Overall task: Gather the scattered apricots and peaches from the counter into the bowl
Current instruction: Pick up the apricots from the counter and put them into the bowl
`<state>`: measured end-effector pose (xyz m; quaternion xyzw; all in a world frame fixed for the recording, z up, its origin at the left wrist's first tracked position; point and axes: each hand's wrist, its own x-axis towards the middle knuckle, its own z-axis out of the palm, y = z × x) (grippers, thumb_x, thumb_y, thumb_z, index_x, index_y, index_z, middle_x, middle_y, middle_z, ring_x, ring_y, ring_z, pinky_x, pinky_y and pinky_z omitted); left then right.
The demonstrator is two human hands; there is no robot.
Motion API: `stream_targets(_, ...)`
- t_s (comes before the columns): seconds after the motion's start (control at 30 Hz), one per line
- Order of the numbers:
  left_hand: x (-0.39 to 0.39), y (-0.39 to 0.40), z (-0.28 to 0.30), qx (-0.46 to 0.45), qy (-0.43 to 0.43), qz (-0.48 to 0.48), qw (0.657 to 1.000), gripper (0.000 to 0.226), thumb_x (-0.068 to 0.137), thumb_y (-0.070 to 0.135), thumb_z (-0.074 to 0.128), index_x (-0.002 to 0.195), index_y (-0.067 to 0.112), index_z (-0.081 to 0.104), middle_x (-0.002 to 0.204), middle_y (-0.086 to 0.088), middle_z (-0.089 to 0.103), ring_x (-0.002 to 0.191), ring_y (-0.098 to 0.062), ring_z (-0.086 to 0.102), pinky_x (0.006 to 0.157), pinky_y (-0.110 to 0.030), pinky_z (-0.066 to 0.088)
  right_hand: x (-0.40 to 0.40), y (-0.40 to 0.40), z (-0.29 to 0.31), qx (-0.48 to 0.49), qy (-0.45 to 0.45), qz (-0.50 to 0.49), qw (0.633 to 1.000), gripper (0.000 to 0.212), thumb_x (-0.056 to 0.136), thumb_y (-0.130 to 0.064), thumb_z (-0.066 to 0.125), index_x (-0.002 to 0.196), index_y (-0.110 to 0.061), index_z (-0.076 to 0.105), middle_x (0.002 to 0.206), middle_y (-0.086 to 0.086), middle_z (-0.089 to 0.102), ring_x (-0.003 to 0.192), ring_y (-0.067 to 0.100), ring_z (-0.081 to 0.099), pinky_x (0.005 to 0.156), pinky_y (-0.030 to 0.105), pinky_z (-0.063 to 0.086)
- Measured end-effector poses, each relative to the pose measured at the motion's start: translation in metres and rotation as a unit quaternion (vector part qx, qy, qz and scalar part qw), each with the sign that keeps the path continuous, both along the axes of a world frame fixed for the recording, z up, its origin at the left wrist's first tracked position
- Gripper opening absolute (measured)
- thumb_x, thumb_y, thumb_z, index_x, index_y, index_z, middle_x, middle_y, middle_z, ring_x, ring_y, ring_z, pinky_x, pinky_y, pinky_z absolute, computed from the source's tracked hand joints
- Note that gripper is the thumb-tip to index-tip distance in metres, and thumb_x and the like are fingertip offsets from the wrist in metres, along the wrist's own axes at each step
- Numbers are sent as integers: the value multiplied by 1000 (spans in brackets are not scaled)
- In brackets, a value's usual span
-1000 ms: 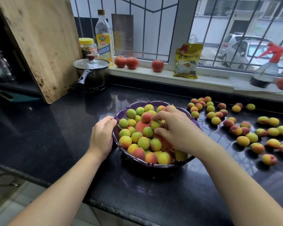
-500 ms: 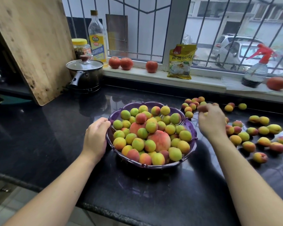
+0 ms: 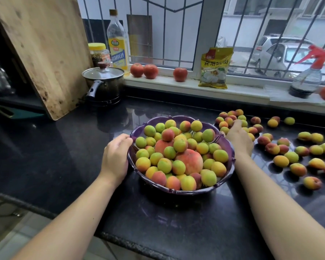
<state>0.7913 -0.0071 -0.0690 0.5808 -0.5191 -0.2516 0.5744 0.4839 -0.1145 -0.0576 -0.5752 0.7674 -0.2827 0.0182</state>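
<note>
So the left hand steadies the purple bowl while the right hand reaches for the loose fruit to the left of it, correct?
Not quite. The head view shows the loose fruit lying right of the purple bowl, not left. The left hand does steady the rim, and the right hand reaches for that fruit.

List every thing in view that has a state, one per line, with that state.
purple bowl: upright, heaped with fruit
scattered apricots: loose on the counter, right of the bowl
left hand: holds the bowl's left rim
right hand: reaching into the cluster behind the bowl; grasp not visible
pot: glass lid on
oil bottle: upright, capped
jar: yellow lid on
cutting board: leaning upright
</note>
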Motion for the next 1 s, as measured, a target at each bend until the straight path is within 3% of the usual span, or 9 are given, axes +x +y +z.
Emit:
stream_targets(0.17,0,0,0,-3,-1,-1,1000,36,89,31,47,77,2,62,75,-15,63,70,-17,51,68,-40,41,-12,8,11,-27,-167,87,982,33,95,-24,67,124,-12,57,113,8,63,93,21,55,75,32,42)
stream_targets(0.23,1,0,-1,-2,0,0,1000,36,89,32,47,76,2,61,76,-16,62,71,-18,51,70,-43,41,-17,16,32,-32,-246,174,953,31,94,-24,69,122,-15,63,113,6,68,92,20,64,70,26,50)
stream_targets(0.3,2,-1,-1,1,1,-1,1000,36,89,33,47,74,4,60,75,-17,62,71,-20,51,70,-46,42,-17,35,63,-19,-266,270,925,25,95,-24,69,119,-19,66,105,1,71,88,17,67,63,16,50)
stream_targets(0.4,2,-1,-1,7,22,-2,1000,34,88,37,47,71,11,61,71,-12,62,72,-22,52,71,-49,43,-3,65,90,30,-155,392,906,27,91,-27,73,118,-27,69,101,-11,71,94,4,67,77,18,53)
stream_targets(0.5,1,0,-1,8,14,-3,1000,33,89,35,46,72,11,63,72,-10,64,73,-23,53,72,-50,44,18,78,81,51,-23,423,904,29,90,-31,74,119,-29,69,105,-17,67,98,0,61,84,18,48)
stream_targets(0.7,0,1,0,6,9,-3,1000,37,89,34,46,76,5,64,76,-14,65,72,-20,54,70,-44,43,35,73,68,47,26,405,913,35,87,-36,76,120,-28,70,110,-10,61,103,14,54,91,36,49)
stream_targets(0.83,1,0,-1,-3,12,-8,1000,34,89,32,47,76,6,65,74,-8,66,71,-15,54,67,-33,41,37,72,67,38,51,395,916,37,89,-37,73,124,-26,70,109,-8,63,100,14,56,90,38,51)
stream_targets(1.0,3,-2,-4,-4,7,-9,1000,34,89,33,47,79,6,67,81,-14,68,78,-21,57,74,-42,44,38,76,64,33,93,397,913,42,91,-42,70,129,-26,66,117,-7,67,104,14,58,91,38,52)
